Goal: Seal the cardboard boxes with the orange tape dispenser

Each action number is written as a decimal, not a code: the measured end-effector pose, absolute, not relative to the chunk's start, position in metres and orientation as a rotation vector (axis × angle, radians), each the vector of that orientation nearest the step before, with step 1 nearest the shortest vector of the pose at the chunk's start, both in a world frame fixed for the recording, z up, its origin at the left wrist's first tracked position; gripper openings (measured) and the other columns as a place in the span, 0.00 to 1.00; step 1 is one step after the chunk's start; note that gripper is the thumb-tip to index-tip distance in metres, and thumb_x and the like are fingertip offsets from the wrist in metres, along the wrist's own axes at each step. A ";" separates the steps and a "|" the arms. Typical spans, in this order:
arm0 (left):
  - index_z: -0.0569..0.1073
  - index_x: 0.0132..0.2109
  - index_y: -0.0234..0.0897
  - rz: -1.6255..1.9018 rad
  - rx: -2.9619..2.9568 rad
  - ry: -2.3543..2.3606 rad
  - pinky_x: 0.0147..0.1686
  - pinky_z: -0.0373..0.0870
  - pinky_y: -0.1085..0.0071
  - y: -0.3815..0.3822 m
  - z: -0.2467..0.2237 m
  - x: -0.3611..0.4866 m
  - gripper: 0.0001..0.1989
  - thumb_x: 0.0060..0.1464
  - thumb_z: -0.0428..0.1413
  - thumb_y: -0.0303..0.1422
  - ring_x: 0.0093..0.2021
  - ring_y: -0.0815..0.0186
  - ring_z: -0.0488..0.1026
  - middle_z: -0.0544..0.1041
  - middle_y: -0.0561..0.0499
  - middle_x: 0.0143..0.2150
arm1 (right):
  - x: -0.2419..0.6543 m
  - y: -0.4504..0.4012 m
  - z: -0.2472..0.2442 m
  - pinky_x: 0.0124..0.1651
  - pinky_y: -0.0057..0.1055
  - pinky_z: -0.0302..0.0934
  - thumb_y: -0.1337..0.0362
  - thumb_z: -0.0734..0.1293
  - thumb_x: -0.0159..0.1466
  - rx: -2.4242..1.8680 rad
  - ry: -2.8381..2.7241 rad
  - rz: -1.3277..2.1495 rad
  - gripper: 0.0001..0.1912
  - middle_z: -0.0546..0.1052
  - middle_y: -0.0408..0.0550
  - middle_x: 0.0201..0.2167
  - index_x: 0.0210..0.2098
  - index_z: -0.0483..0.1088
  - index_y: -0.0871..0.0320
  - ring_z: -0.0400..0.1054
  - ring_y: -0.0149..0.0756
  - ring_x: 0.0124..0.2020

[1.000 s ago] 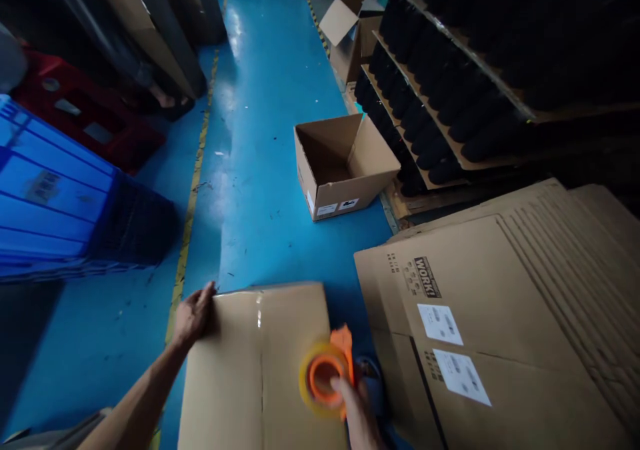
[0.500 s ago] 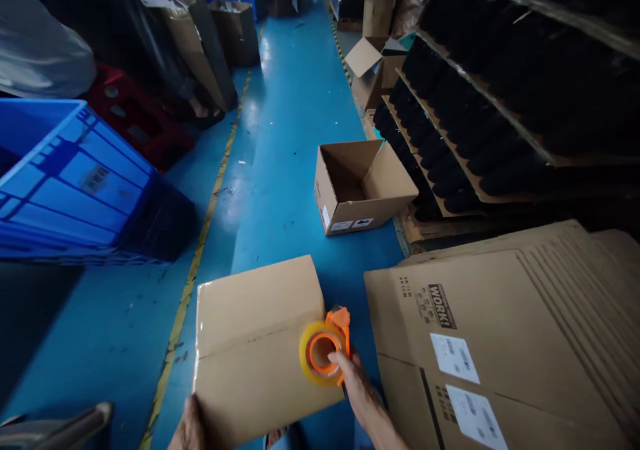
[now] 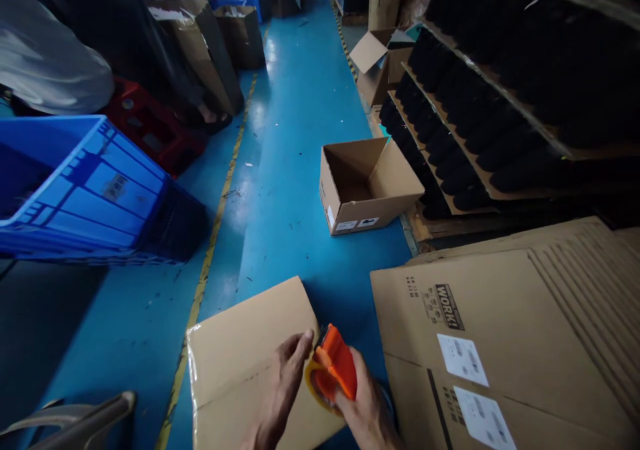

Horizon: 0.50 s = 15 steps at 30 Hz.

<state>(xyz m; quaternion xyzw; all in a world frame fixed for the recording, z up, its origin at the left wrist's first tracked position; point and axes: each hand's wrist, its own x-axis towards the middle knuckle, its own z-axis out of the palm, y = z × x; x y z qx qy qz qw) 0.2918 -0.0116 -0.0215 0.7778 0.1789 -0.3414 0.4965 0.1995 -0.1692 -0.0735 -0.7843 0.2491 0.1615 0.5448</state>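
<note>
My right hand grips an orange tape dispenser with a yellowish roll of tape, held over the right edge of a cardboard box. The dispenser's head points up and away. My left hand is over the box's top, its fingers bent and drawn together close to the dispenser's cutter end. Whatever the left fingers may pinch is too small to make out. Shiny clear tape runs along the box's left edge, and a seam crosses its top face.
An open cardboard box stands ahead on the blue floor. Flattened cartons lean at the right, below shelves of dark items. A blue crate is at the left, near a seated person. A metal bar lies lower left.
My left hand has moved from the box's near left corner across its top to the dispenser. The dispenser has turned and come slightly nearer. The box has tilted.
</note>
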 end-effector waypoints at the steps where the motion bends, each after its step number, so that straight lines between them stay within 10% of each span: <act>1: 0.79 0.42 0.40 -0.873 1.866 0.412 0.47 0.74 0.59 -0.017 -0.016 0.297 0.35 0.55 0.44 0.64 0.49 0.49 0.75 0.81 0.41 0.44 | 0.198 -0.169 -0.074 0.55 0.42 0.72 0.55 0.69 0.59 -1.934 0.584 0.358 0.30 0.78 0.52 0.54 0.60 0.66 0.52 0.75 0.50 0.53; 6: 0.76 0.34 0.37 -1.049 1.703 0.423 0.43 0.67 0.63 -0.009 -0.018 0.297 0.32 0.49 0.53 0.64 0.40 0.57 0.72 0.77 0.47 0.35 | 0.182 -0.171 -0.077 0.50 0.42 0.74 0.77 0.62 0.54 -2.340 0.295 0.188 0.45 0.77 0.50 0.55 0.69 0.56 0.48 0.75 0.49 0.52; 11: 0.74 0.29 0.34 -1.084 1.759 0.341 0.34 0.66 0.65 -0.013 -0.046 0.299 0.30 0.46 0.55 0.61 0.28 0.63 0.67 0.72 0.49 0.25 | 0.167 -0.169 -0.067 0.38 0.37 0.75 0.80 0.63 0.50 -2.582 0.142 0.197 0.54 0.77 0.48 0.43 0.72 0.48 0.41 0.76 0.45 0.36; 15: 0.77 0.32 0.34 -0.952 1.982 0.182 0.30 0.68 0.65 -0.017 -0.065 0.355 0.30 0.44 0.53 0.59 0.27 0.61 0.69 0.74 0.46 0.26 | 0.134 -0.177 -0.058 0.38 0.44 0.77 0.77 0.68 0.51 -2.553 0.421 0.160 0.55 0.77 0.47 0.47 0.69 0.49 0.27 0.76 0.52 0.43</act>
